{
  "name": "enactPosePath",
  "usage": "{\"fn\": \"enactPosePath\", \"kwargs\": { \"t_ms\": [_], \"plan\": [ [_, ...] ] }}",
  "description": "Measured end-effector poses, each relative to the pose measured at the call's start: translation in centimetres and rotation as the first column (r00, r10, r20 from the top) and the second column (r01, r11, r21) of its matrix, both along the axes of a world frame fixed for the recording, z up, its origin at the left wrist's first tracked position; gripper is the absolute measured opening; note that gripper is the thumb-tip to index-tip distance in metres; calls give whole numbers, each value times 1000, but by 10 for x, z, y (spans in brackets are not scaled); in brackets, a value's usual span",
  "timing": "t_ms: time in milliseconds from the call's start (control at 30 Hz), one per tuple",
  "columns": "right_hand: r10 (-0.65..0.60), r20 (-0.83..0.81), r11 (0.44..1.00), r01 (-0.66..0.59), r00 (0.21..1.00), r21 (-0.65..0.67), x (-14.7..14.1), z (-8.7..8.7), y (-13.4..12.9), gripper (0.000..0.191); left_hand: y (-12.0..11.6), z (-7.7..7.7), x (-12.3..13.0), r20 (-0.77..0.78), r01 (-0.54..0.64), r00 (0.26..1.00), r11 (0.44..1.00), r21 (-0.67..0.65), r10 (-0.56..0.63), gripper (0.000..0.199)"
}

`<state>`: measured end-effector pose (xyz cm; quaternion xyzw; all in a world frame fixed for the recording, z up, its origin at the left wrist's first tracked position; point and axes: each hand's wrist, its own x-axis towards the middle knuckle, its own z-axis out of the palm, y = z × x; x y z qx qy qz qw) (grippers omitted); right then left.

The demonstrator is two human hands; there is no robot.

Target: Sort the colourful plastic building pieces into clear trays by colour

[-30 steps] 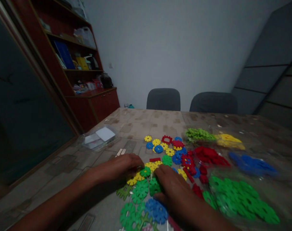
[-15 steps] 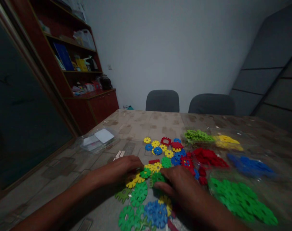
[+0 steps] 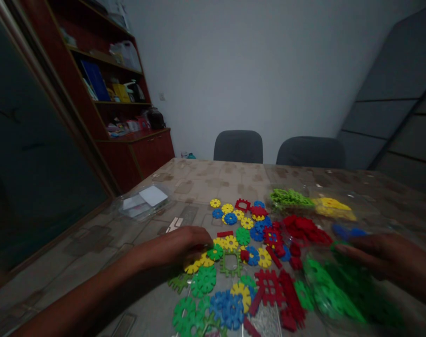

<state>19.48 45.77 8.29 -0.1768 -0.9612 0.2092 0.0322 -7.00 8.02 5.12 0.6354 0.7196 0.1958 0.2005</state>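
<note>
My left hand [image 3: 190, 241] rests low over the loose pieces, fingers curled, beside a green notched disc [image 3: 215, 252] and a yellow notched disc [image 3: 192, 267]. What lies under its fingertips is hidden. Over at the right, my right hand [image 3: 381, 250] is above a clear tray of green discs [image 3: 334, 290], its thumb and fingers pinching a green notched disc [image 3: 340, 246], partly covered and blurred. Between the hands lie an olive-green square frame [image 3: 230, 263], a red window-shaped piece [image 3: 270, 286] and a cluster of blue discs [image 3: 227, 309].
Clear trays hold light-green pieces [image 3: 290, 198], yellow pieces [image 3: 332, 207], red pieces [image 3: 306, 229] and blue pieces [image 3: 348, 231]. A clear container with white cards [image 3: 152, 195] lies at the left. Two grey chairs [image 3: 238, 146] stand behind the patterned table [image 3: 199, 175].
My right hand has moved right from the middle pile to the green tray, with a green disc in its fingers. The olive-green frame and red pieces are uncovered. My left hand has barely moved.
</note>
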Motion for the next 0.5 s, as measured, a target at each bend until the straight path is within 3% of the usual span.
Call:
{"fn": "enactPosePath", "kwargs": {
  "t_ms": [100,200,300,400,500],
  "plan": [
    [-13,-87,1000,15,996,24,11,-3,10,31,2,6,0,62,6,998,999,51,-9,25],
    [20,-128,1000,-18,992,13,2,2,-10,24,0,7,-5,71,-12,997,991,137,2,32],
    [185,-71,981,-188,980,-46,-17,2,-53,26,-6,4,-12,63,-30,998,990,134,22,34],
    [398,-54,913,-401,916,-72,-37,-4,-103,22,-15,0,-18,34,-35,999,999,38,34,38],
    [487,-34,870,-488,873,-76,-54,-9,-150,24,-19,-2,-19,10,-28,1000,999,-26,28,55]
  ]
}}
